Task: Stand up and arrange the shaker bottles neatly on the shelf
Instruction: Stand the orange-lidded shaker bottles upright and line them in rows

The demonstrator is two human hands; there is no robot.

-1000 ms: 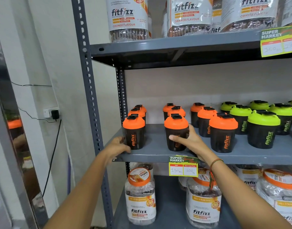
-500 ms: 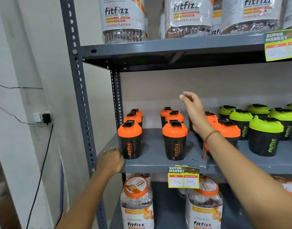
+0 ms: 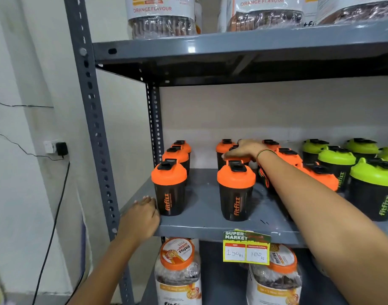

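Note:
Black shaker bottles with orange lids stand upright in rows on the grey middle shelf [image 3: 202,225]. One front bottle [image 3: 169,188] is at the left, another front bottle [image 3: 236,190] sits mid-shelf. My right hand [image 3: 245,150] reaches over that one and closes on the orange lid of the second-row shaker bottle [image 3: 234,148] behind it. My left hand [image 3: 142,219] rests on the shelf's front left corner, fingers beside the left front bottle, holding nothing. Green-lidded shakers [image 3: 373,186] fill the right side.
A slotted grey upright [image 3: 96,137] frames the shelf's left edge. The shelf above [image 3: 232,49] carries large wrapped jars. More jars [image 3: 177,271] stand on the shelf below, behind a yellow price tag [image 3: 247,247]. A wall socket with a plug [image 3: 56,148] is to the left.
My right hand left the front middle bottle, rose, then came down onto the lid of the second-row orange bottle. The left hand stayed at the shelf corner. The camera moved closer.

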